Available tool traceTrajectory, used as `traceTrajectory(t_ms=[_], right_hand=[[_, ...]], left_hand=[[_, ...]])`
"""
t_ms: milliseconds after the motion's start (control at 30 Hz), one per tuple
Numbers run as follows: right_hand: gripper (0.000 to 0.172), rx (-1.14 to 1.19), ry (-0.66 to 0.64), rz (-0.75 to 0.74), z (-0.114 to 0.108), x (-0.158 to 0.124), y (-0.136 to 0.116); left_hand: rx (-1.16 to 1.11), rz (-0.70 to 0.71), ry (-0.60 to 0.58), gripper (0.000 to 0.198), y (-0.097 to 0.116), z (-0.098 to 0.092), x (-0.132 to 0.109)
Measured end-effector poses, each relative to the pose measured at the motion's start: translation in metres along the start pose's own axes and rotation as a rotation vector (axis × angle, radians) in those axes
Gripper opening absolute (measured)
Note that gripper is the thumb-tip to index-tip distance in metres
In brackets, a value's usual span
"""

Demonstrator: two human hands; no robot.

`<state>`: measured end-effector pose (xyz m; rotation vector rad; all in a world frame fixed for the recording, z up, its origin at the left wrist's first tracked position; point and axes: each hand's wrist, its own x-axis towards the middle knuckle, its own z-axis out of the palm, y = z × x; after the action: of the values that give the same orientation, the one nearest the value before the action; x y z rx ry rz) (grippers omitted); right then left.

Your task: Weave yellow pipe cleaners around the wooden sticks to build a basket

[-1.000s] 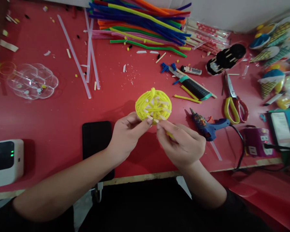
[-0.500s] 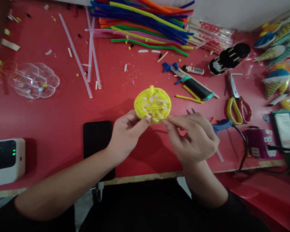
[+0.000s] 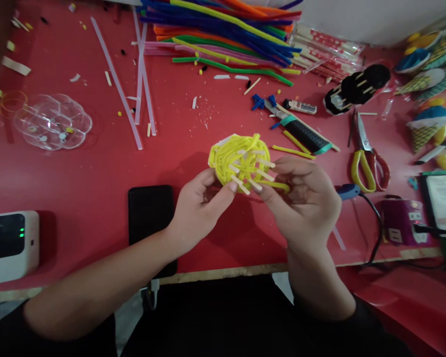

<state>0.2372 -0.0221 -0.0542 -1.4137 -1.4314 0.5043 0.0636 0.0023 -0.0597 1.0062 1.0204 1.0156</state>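
Above the red table, both hands hold a round piece of yellow pipe cleaner [image 3: 223, 161] woven around short wooden sticks that jut out toward me. My left hand [image 3: 202, 203] pinches its lower left edge, the thumb against a stick. My right hand [image 3: 306, 198] grips the lower right edge, thumb by another stick tip. A loose yellow end sticks out to the right, toward the right fingers. Part of a pale backing shows at the upper left rim. The fingers behind the piece are partly hidden.
Pipe cleaners [image 3: 223, 29] in several colours lie at the back. Right are a green-black cutter [image 3: 306, 131], scissors [image 3: 367, 158], a black figure [image 3: 359, 89] and a purple power block [image 3: 405, 220]. Left are glue sticks [image 3: 115, 79], a clear tray [image 3: 54, 124], a phone [image 3: 150, 213] and a white device [image 3: 11, 245].
The yellow piece has tilted and shifted slightly right, so its sticks now show more from the side. My right hand has changed its grip, and a loose yellow end now shows at the right.
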Motion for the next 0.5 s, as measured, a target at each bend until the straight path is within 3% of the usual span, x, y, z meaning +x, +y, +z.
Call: traceTrajectory(t_ms=[100,233,367,500], right_hand=[[0.038,0.141,-0.051,0.098,-0.0033,0.0047,0.0016],[0.041,0.280,-0.166,0.186,-0.0061,0.0070,0.0031],[0.038,0.298,-0.154,0.142,-0.0034,0.0047,0.0028],[0.034,0.276,-0.124,0.081,0.0010,0.0013,0.0032]], left_hand=[[-0.041,0.005,-0.040,0.009,0.0018,0.0011,0.0000],[-0.123,0.012,-0.114,0.007,0.0008,0.0006,-0.0016],[-0.142,0.023,-0.141,0.018,-0.0050,-0.0004,-0.0028],[-0.091,0.016,-0.129,0.015,-0.0061,-0.0009,-0.0026]])
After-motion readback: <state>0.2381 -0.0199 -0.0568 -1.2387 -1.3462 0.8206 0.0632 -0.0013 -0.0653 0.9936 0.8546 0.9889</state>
